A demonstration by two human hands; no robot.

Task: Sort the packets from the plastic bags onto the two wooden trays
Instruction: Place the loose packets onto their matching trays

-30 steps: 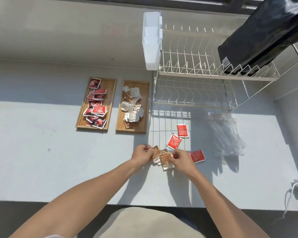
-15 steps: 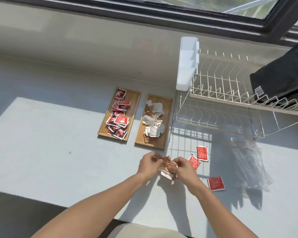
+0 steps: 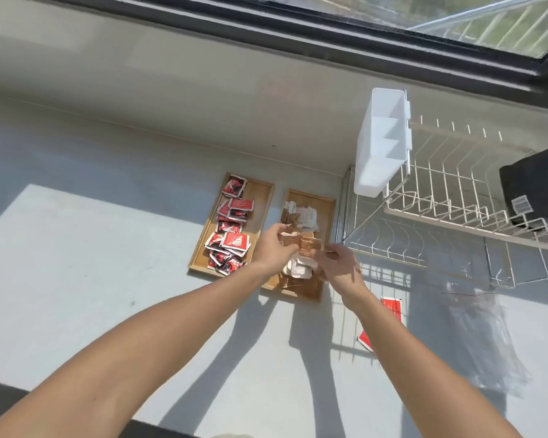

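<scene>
Two wooden trays lie side by side on the grey counter. The left tray (image 3: 264, 197) holds several red packets (image 3: 231, 238). The right tray (image 3: 328, 210) holds several brown and white packets (image 3: 306, 214). Both hands hover over the right tray. My left hand (image 3: 274, 249) grips a few brown packets (image 3: 306, 246), and my right hand (image 3: 337, 268) touches them from the right with fingers partly spread. Two red packets lie loose on the counter, one (image 3: 393, 308) right of my right forearm and another (image 3: 365, 339) partly hidden under it. A crumpled clear plastic bag (image 3: 484, 336) lies at the right.
A white wire dish rack (image 3: 450, 222) stands right of the trays, with a white plastic caddy (image 3: 382, 143) hung on its left end and a black object (image 3: 535, 181) on top. The wall and a window frame run along the back.
Both hands moved from the counter in front of the trays up over the right tray, carrying the brown packets. The view tilted up and to the left.
</scene>
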